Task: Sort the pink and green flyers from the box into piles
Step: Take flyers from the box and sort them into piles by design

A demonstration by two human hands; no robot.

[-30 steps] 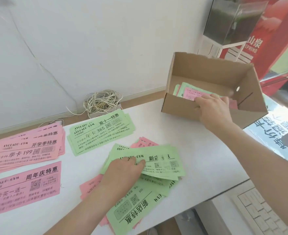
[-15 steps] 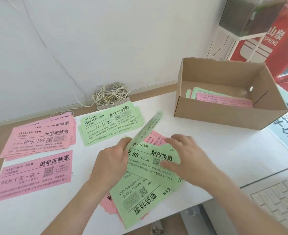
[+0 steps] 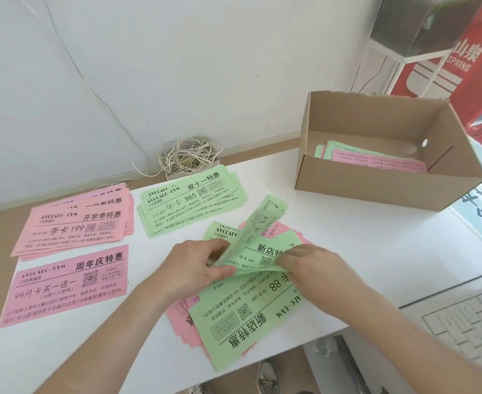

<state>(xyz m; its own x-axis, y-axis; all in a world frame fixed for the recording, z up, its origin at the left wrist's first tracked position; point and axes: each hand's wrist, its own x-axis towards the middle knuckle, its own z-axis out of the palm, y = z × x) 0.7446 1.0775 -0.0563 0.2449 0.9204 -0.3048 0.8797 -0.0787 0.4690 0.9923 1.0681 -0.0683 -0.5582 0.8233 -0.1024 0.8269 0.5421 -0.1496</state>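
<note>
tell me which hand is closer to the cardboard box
Right. The right hand is on the mixed flyers, below and left of the cardboard box; the left hand, holding a lifted green flyer, sits farther left.

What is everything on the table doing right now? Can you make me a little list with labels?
left hand: pinches a lifted green flyer
right hand: fingertips on the next green flyer; grip unclear
mixed pile: pink and green, under both hands
green pile: behind the mixed pile
pink pile: far left, at the back
second pink pile: in front of it
box: open, more flyers inside
table: white
</note>
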